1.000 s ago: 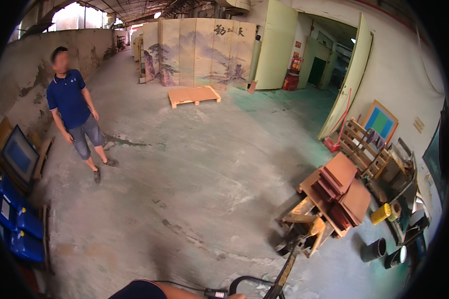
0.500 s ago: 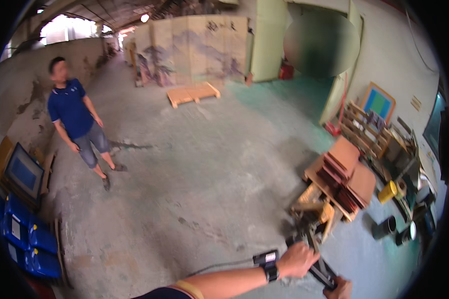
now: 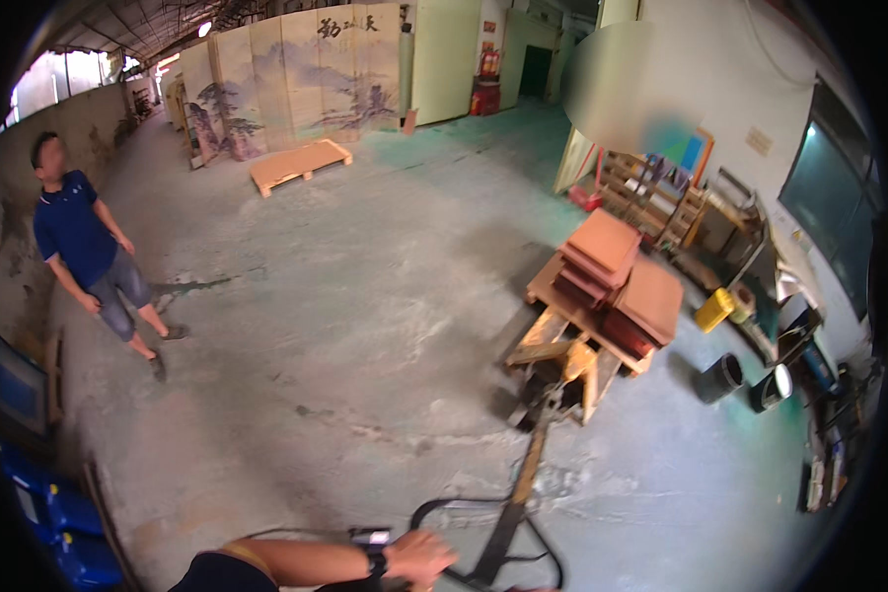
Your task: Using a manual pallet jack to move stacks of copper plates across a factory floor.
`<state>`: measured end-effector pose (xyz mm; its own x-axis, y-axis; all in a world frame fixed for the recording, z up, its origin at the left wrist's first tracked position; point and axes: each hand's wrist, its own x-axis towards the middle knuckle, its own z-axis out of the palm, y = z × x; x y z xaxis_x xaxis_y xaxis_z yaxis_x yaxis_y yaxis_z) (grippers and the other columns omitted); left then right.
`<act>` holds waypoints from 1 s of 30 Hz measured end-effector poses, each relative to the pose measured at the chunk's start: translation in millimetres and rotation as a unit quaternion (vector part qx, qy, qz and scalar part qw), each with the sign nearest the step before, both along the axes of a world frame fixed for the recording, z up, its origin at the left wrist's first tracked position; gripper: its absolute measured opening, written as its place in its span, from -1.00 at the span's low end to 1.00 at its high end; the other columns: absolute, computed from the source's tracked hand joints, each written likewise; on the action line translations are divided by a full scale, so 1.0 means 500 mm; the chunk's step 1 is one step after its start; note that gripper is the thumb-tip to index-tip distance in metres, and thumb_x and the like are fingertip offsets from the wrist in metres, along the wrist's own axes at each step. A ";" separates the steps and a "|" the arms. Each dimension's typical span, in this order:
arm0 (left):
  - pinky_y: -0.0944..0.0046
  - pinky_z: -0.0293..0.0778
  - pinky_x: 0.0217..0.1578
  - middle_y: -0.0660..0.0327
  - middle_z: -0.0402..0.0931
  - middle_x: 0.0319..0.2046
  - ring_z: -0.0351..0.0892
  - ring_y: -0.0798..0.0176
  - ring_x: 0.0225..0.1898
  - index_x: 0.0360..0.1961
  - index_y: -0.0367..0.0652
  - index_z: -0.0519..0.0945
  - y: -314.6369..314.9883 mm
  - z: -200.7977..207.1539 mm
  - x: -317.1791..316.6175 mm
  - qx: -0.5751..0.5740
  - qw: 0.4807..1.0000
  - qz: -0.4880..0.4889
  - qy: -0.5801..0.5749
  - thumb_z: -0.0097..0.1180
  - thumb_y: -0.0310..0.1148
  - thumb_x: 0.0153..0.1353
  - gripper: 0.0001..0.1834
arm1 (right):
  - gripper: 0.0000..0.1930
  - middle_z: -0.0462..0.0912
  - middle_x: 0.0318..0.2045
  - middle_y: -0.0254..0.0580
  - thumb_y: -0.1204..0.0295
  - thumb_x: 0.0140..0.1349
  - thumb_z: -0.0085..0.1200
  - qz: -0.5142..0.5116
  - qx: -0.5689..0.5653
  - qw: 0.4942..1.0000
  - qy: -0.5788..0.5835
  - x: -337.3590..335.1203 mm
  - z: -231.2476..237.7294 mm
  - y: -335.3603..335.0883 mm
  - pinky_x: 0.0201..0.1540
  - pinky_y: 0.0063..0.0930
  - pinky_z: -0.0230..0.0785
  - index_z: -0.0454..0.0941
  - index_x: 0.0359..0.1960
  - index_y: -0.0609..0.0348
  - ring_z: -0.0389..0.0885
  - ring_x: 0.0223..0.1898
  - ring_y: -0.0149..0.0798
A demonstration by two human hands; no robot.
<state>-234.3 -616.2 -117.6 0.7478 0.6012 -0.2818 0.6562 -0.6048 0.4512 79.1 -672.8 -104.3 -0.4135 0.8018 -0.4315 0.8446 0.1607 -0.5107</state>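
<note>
Black metal looped handle [image 3: 504, 531] lay gripped in the left hand [image 3: 420, 558]; right hand's [image 3: 533, 589] hold couldn't be told; dark writing [image 3: 348, 25] marked the cream folding screen [image 3: 296, 89], upper left.

A black looped metal handle [image 3: 498, 541] has a yellow-brown shaft; salmon-brown flat rectangular sheets [image 3: 602, 240] have dark red sides; their pale tan wooden pallet [image 3: 637, 361] shows reddish brown at its left corner; purple-grey mountains pattern a cream folding screen [image 3: 296, 84]

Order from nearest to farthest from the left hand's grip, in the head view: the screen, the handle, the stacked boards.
1. Handle: lower middle, at the left hand's grip.
2. Stacked boards: farther out, to the right.
3. Screen: far back, upper left.
</note>
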 end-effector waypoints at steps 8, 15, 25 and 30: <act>0.07 0.40 -0.53 0.23 0.46 -0.68 0.50 0.09 -0.57 -0.22 -0.08 0.65 0.322 0.271 0.066 0.292 0.911 0.131 -0.258 0.26 -0.30 -0.41 -0.47 | -0.69 0.49 -0.73 -0.08 0.34 -0.46 0.32 -0.106 0.360 0.925 -0.065 0.051 0.235 0.287 -0.43 -0.08 0.34 0.54 -0.56 0.08 0.49 -0.60 0.07; 0.01 0.43 -0.27 0.13 0.52 -0.55 0.57 0.02 -0.40 -0.44 -0.10 0.60 -0.183 -0.239 -0.064 0.047 0.996 0.040 -0.058 0.25 -0.22 -0.15 -0.75 | -0.78 0.66 -0.50 -0.01 0.25 0.03 0.13 0.045 0.062 0.997 -0.030 -0.072 -0.175 -0.176 -0.25 0.05 0.47 0.56 -0.37 0.10 0.65 -0.40 0.11; -0.07 0.43 -0.30 -0.04 0.54 -0.55 0.57 -0.17 -0.37 -0.37 -0.25 0.53 0.262 0.277 0.044 0.214 0.927 0.193 -0.242 0.23 -0.40 -0.30 -0.65 | -0.67 0.67 -0.51 0.16 0.33 0.10 0.22 -0.071 0.173 0.978 -0.096 0.017 0.321 0.255 -0.36 -0.04 0.53 0.64 -0.11 0.20 0.67 -0.43 0.22; -0.02 0.43 -0.30 0.02 0.50 -0.60 0.54 -0.16 -0.44 -0.37 -0.21 0.53 0.141 0.162 -0.026 0.230 0.921 0.169 -0.266 0.27 -0.40 -0.38 -0.59 | -0.83 0.64 -0.62 0.01 0.29 0.02 0.24 -0.029 0.214 0.970 -0.115 -0.064 0.224 0.126 -0.47 -0.09 0.52 0.63 -0.40 0.07 0.66 -0.57 0.07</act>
